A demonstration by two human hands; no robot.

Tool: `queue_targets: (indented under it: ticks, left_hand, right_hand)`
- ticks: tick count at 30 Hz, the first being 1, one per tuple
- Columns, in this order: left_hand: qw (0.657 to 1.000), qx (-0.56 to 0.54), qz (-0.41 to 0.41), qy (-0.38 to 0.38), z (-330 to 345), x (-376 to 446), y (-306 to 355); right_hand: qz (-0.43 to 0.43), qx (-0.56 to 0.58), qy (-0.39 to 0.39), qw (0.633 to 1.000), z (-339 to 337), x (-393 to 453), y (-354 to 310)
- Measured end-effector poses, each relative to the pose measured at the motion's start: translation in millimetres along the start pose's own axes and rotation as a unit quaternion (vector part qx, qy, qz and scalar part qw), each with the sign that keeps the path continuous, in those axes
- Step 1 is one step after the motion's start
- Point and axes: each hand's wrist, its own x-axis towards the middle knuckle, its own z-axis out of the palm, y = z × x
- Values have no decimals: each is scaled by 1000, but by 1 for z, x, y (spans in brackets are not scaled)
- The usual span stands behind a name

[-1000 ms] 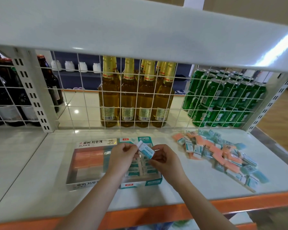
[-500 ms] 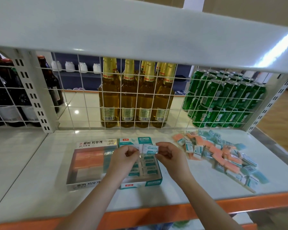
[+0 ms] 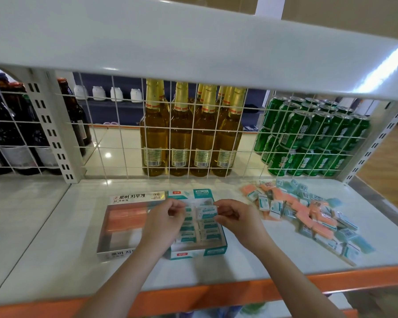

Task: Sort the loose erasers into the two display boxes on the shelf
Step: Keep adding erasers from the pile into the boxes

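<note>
Right hand (image 3: 236, 218) pinches a teal-sleeved white eraser (image 3: 206, 212) above the teal cardboard display box (image 3: 197, 226). Left hand (image 3: 168, 216) fingers curl alongside; their hold cannot be told. Recommend lowering it flat, aligned with the rows.

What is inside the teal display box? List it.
The teal display box holds rows of teal-and-white wrapped erasers. The left hand and right hand, holding one more eraser, cover its back rows, so fullness there is hidden.
</note>
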Motion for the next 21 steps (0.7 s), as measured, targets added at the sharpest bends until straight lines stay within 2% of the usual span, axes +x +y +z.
queue_targets:
  ticks: [6, 10, 15, 21]
  left_hand:
    - [995, 89, 49, 14, -14, -10, -13]
    - [985, 135, 103, -18, -21, -20, -20]
    - [970, 172, 152, -84, -27, -32, -27]
    - [958, 211, 155, -116, -34, -38, -33]
  right_hand:
    - [15, -78, -78, 994, 0, -4, -9]
    - [2, -126, -106, 986, 9, -9, -10]
    - [-4, -139, -102, 985, 22, -12, -7]
    - [-22, -173, -101, 979, 33, -14, -4]
